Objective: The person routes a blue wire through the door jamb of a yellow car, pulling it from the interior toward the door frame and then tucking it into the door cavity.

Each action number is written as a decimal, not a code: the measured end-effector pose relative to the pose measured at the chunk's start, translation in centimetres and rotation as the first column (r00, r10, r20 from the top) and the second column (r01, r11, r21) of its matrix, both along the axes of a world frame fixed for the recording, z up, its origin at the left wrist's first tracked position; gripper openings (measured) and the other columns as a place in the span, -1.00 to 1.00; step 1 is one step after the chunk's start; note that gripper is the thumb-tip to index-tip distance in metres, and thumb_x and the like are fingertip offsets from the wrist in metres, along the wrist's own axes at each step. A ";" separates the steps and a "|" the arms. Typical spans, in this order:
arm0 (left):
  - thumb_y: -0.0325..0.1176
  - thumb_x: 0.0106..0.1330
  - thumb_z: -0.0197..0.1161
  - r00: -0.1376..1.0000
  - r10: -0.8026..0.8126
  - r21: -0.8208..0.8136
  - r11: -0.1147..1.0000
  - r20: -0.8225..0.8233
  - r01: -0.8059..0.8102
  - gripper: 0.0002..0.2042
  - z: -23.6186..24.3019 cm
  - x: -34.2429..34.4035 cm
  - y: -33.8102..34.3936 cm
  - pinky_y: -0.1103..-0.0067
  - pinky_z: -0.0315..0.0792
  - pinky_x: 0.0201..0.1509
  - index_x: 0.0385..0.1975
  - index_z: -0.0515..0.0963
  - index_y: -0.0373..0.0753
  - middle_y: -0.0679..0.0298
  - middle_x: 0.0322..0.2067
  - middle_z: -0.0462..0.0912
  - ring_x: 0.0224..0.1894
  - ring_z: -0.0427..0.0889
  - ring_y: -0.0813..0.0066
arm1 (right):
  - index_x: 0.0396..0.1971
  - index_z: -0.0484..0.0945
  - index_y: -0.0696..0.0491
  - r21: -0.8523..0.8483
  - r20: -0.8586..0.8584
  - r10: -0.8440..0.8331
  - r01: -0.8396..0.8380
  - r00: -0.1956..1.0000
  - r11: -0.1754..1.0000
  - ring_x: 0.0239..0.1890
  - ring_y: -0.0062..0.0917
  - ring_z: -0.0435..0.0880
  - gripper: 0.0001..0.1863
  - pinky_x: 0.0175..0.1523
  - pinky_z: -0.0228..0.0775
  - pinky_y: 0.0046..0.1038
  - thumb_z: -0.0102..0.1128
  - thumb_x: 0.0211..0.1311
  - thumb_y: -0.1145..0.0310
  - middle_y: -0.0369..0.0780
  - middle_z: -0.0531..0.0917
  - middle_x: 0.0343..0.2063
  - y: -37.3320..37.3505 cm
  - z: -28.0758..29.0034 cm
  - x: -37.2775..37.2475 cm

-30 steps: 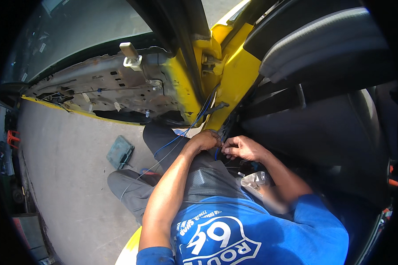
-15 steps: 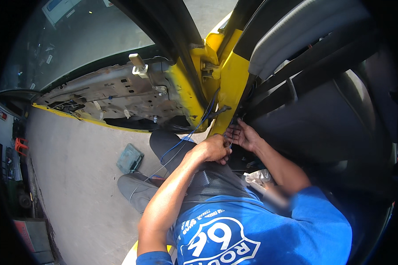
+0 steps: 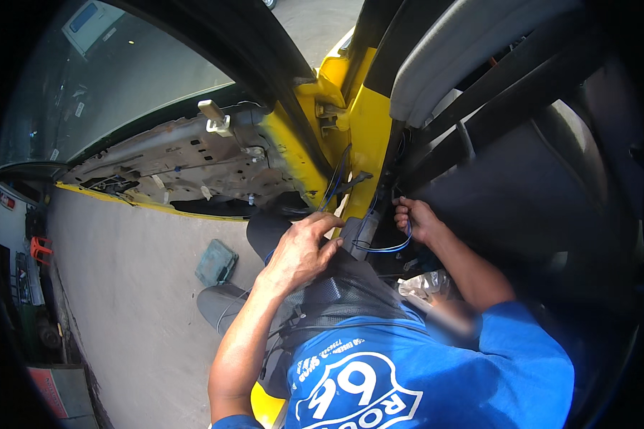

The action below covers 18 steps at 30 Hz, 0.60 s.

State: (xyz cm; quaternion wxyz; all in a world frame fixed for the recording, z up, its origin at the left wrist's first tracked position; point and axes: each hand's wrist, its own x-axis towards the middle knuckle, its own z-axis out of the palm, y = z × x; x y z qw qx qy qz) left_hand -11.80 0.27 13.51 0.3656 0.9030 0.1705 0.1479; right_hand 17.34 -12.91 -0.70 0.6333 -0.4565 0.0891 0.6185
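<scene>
Thin blue and white wires (image 3: 388, 249) hang in a loop by the yellow door pillar (image 3: 365, 136). My right hand (image 3: 417, 220) is closed, its curled fingers gripping these wires beside the dark opening behind the pillar. Over my knee, my left hand (image 3: 306, 249) has its thumb and fingers apart, close to the door's hinge edge. More blue wire (image 3: 330, 191) runs from the pillar side down behind its fingertips; whether they touch it is hidden. A black rubber grommet (image 3: 359, 180) sticks out at the pillar.
The open car door (image 3: 193, 161) has its bare metal inside exposed on the left. A teal case (image 3: 217, 263) lies on the concrete floor (image 3: 136, 286). A dark seat belt (image 3: 436, 164) and interior trim (image 3: 436, 64) fill the right. An orange chair (image 3: 41, 249) stands far left.
My hands have moved apart: the left went left and opened, the right shifted slightly right and curled its fingers. The wires now form a loop from my right hand near the pillar.
</scene>
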 end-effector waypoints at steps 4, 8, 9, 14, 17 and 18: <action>-0.05 0.30 0.44 0.867 0.451 0.098 0.893 -0.212 -0.440 -0.36 -6.0 -2.0 0.2 0.13 0.44 0.28 0.26 0.44 -0.34 -0.11 0.11 0.59 0.19 0.52 -0.15 | -0.14 0.44 0.05 -0.049 0.006 0.109 -0.108 0.994 0.993 -0.56 -0.69 0.22 -0.77 -0.47 0.15 -0.59 -0.13 0.66 0.23 -0.43 0.28 -0.55 -1.8 -1.1 0.1; -0.06 0.46 0.30 0.924 0.356 0.157 0.929 -0.140 -0.334 -0.56 -8.8 -2.3 0.5 0.16 0.49 0.04 0.04 0.55 -0.36 -0.14 -0.12 0.65 -0.03 0.60 -0.15 | -0.10 0.44 0.06 -0.073 0.063 0.186 -0.181 0.981 0.981 -0.52 -0.68 0.25 -0.77 -0.43 0.20 -0.59 -0.14 0.67 0.23 -0.43 0.30 -0.53 -1.9 -2.0 -0.5; -0.07 0.48 0.28 0.933 0.324 0.071 0.946 -0.157 -0.316 -0.59 -8.5 -2.3 0.7 0.21 0.50 -0.04 -0.01 0.56 -0.36 -0.13 -0.22 0.65 -0.13 0.62 -0.13 | -0.10 0.44 0.05 -0.059 0.068 0.187 -0.183 0.980 0.981 -0.52 -0.68 0.26 -0.76 -0.42 0.21 -0.58 -0.15 0.67 0.23 -0.43 0.31 -0.53 -2.0 -2.1 -0.7; -0.15 0.57 0.18 0.907 0.397 -0.020 0.915 -0.144 -0.403 -0.66 -2.6 -4.5 -0.4 0.23 0.47 -0.25 -0.25 0.54 -0.38 -0.09 -0.50 0.61 -0.40 0.62 -0.15 | -0.11 0.45 0.05 -0.080 0.093 0.203 -0.196 0.975 0.977 -0.50 -0.65 0.28 -0.74 -0.39 0.26 -0.53 -0.15 0.68 0.19 -0.42 0.32 -0.52 -2.0 -2.8 -0.8; -0.17 0.60 0.14 0.909 0.415 0.069 0.909 -0.035 -0.412 -0.69 1.4 -6.1 -0.9 0.31 0.44 -0.32 -0.23 0.58 -0.35 0.02 -0.56 0.56 -0.50 0.58 0.17 | -0.12 0.46 0.05 -0.085 0.121 0.193 -0.184 0.974 0.979 -0.50 -0.63 0.30 -0.72 -0.38 0.32 -0.47 -0.15 0.68 0.17 -0.41 0.33 -0.52 -2.1 -3.8 -0.6; -0.18 0.58 0.17 0.881 0.456 0.090 0.890 -0.130 -0.447 -0.68 2.4 -6.6 -0.9 0.36 0.45 -0.31 -0.24 0.61 -0.37 0.05 -0.53 0.63 -0.47 0.60 0.31 | -0.13 0.47 0.05 -0.099 0.130 0.187 -0.175 0.974 0.980 -0.51 -0.62 0.31 -0.71 -0.38 0.35 -0.44 -0.14 0.67 0.17 -0.40 0.35 -0.52 -2.1 -4.3 -0.6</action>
